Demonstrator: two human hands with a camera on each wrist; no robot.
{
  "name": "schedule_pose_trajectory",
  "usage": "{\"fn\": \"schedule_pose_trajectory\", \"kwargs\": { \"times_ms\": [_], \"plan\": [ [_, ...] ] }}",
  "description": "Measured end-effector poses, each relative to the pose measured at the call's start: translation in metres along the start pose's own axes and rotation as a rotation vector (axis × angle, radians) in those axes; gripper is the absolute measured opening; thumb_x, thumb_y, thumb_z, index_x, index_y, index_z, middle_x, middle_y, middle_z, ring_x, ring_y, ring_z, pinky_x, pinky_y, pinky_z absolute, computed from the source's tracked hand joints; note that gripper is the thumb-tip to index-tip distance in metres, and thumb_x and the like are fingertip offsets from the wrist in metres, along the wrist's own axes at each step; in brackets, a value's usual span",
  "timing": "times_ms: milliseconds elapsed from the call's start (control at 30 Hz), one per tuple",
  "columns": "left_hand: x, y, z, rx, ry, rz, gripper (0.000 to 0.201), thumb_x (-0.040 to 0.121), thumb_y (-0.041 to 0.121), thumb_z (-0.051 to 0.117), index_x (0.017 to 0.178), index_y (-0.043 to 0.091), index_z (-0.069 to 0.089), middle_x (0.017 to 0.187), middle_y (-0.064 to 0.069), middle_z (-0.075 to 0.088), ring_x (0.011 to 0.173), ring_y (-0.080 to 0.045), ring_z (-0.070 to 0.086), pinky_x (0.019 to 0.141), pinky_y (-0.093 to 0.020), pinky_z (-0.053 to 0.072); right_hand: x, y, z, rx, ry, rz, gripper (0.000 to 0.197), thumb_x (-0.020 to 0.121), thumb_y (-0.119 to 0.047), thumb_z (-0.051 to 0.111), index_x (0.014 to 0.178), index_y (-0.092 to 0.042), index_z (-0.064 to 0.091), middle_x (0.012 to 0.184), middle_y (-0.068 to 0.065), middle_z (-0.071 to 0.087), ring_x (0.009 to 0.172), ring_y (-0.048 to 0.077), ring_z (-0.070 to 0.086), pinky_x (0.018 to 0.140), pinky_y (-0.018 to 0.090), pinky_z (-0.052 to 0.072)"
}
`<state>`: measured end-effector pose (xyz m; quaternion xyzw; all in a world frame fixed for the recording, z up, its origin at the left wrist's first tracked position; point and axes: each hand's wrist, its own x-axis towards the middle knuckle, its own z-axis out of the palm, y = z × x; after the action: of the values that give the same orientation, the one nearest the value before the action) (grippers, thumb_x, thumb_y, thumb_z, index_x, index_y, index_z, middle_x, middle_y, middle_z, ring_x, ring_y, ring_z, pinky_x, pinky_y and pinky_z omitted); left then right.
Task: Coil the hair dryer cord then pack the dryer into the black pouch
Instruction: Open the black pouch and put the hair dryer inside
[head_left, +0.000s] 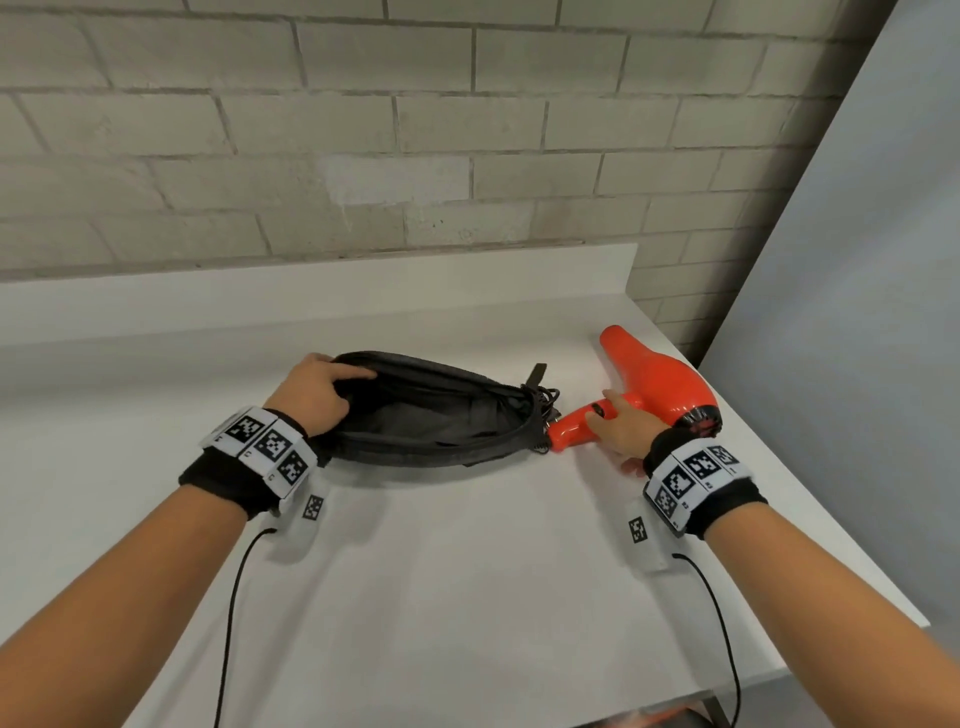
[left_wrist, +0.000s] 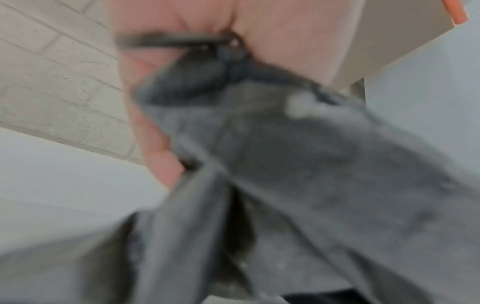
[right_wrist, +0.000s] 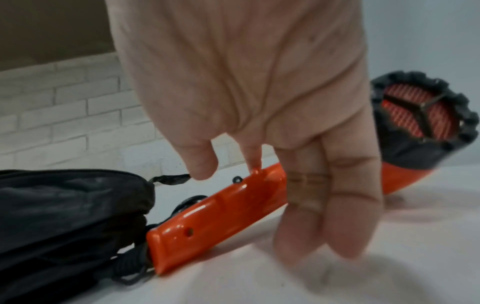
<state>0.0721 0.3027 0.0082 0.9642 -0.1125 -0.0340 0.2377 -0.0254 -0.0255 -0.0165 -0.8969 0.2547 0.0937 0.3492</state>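
The black pouch (head_left: 431, 415) lies unzipped on the white counter, its mouth gaping upward. My left hand (head_left: 327, 387) pinches the pouch's left end, thumb inside the rim; the left wrist view is blurred and shows the grey fabric (left_wrist: 285, 164) caught between my fingers. The orange hair dryer (head_left: 654, 384) lies to the right, its handle end touching the pouch's right end. My right hand (head_left: 615, 423) rests on the handle (right_wrist: 215, 222) with fairly straight fingers, index on top, two fingertips on the counter. Black cord (head_left: 548, 397) bunches at the pouch's right end.
The counter (head_left: 467, 571) has a raised back lip against a pale brick wall (head_left: 415, 130). Its right edge (head_left: 795, 493) runs close beside the dryer's rear grille (right_wrist: 420, 113). A grey panel (head_left: 857, 286) stands to the right.
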Motion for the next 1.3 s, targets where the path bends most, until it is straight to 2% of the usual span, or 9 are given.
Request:
{"fn": "schedule_pose_trajectory", "kwargs": {
  "times_ms": [133, 267, 367, 500, 700, 800, 933, 1200, 1300],
  "plan": [
    [0.003, -0.005, 0.006, 0.061, 0.043, -0.076, 0.055, 0.073, 0.011, 0.067, 0.125, 0.025, 0.054, 0.141, -0.009, 0.036, 0.124, -0.028, 0.043, 0.105, -0.035, 0.035, 0.011, -0.007, 0.0, -0.028, 0.015, 0.038, 0.052, 0.094, -0.036, 0.042, 0.139, -0.013, 0.03, 0.129, 0.02, 0.051, 0.106, 0.037, 0.056, 0.094, 0.043, 0.045],
    [0.003, -0.005, 0.012, 0.149, -0.18, -0.11, 0.108, 0.064, 0.02, 0.077, 0.145, 0.023, 0.007, 0.151, -0.008, 0.015, 0.128, -0.035, 0.04, 0.102, -0.044, 0.041, 0.021, -0.012, -0.007, 0.023, -0.005, 0.151, 0.054, 0.09, -0.04, 0.05, 0.132, -0.011, 0.032, 0.102, 0.013, 0.054, 0.078, 0.029, 0.061, 0.083, 0.043, 0.054],
    [0.002, -0.004, 0.016, 0.15, -0.261, -0.128, 0.115, 0.065, 0.013, 0.075, 0.145, 0.024, -0.007, 0.152, -0.007, 0.006, 0.121, -0.037, 0.046, 0.096, -0.042, 0.046, 0.027, -0.009, -0.011, 0.106, 0.036, 0.17, 0.056, 0.086, -0.028, 0.061, 0.131, -0.007, 0.036, 0.113, 0.015, 0.055, 0.081, 0.024, 0.055, 0.076, 0.034, 0.05],
    [0.004, -0.005, 0.016, 0.152, -0.261, -0.16, 0.107, 0.07, 0.007, 0.067, 0.145, 0.026, -0.006, 0.152, -0.006, 0.009, 0.116, -0.035, 0.05, 0.09, -0.039, 0.049, 0.031, -0.001, -0.018, 0.327, 0.119, 0.146, 0.053, 0.081, -0.018, 0.067, 0.126, -0.008, 0.041, 0.096, 0.009, 0.053, 0.085, 0.025, 0.055, 0.087, 0.041, 0.052],
    [0.005, 0.007, 0.015, 0.207, -0.314, -0.151, 0.099, 0.074, 0.015, 0.062, 0.145, 0.024, -0.006, 0.149, -0.008, 0.02, 0.119, -0.031, 0.048, 0.093, -0.036, 0.047, 0.018, -0.016, -0.047, 0.696, 0.429, -0.121, 0.042, 0.075, -0.008, 0.069, 0.102, -0.024, 0.041, 0.12, 0.015, 0.043, 0.103, 0.034, 0.055, 0.058, 0.038, 0.058],
    [0.002, 0.021, 0.019, 0.238, -0.389, -0.079, 0.101, 0.074, 0.016, 0.064, 0.145, 0.024, -0.007, 0.148, -0.008, 0.025, 0.123, -0.03, 0.045, 0.096, -0.034, 0.044, -0.003, -0.035, -0.063, 0.734, 0.546, -0.29, 0.048, 0.061, -0.025, 0.072, 0.086, -0.051, 0.041, 0.121, 0.015, 0.042, 0.105, 0.033, 0.053, 0.078, 0.053, 0.055],
    [-0.004, 0.044, 0.024, 0.234, -0.539, 0.035, 0.1, 0.075, 0.018, 0.065, 0.145, 0.032, -0.005, 0.146, -0.003, 0.032, 0.122, -0.025, 0.045, 0.099, -0.033, 0.042, -0.027, -0.058, -0.075, 0.784, 0.654, -0.484, 0.044, 0.06, -0.037, 0.069, 0.084, -0.056, 0.038, 0.103, -0.005, 0.042, 0.103, 0.03, 0.05, 0.086, 0.054, 0.05],
    [0.001, 0.068, 0.025, 0.093, -0.596, 0.053, 0.068, 0.083, 0.021, 0.055, 0.142, 0.035, 0.023, 0.129, -0.008, 0.049, 0.101, -0.026, 0.056, 0.075, -0.027, 0.046, -0.039, -0.053, -0.036, 0.644, 0.403, -0.609, 0.046, 0.061, -0.023, 0.071, 0.087, -0.047, 0.043, 0.106, 0.003, 0.041, 0.095, 0.02, 0.047, 0.088, 0.056, 0.049],
    [0.003, 0.071, 0.023, 0.118, -0.585, 0.028, 0.063, 0.086, 0.02, 0.051, 0.142, 0.03, 0.025, 0.136, -0.013, 0.046, 0.119, -0.036, 0.049, 0.089, -0.035, 0.044, -0.038, -0.045, -0.024, 0.572, 0.335, -0.642, 0.048, 0.065, -0.012, 0.072, 0.088, -0.043, 0.044, 0.112, 0.007, 0.041, 0.095, 0.017, 0.044, 0.091, 0.048, 0.048]
  ]
}}
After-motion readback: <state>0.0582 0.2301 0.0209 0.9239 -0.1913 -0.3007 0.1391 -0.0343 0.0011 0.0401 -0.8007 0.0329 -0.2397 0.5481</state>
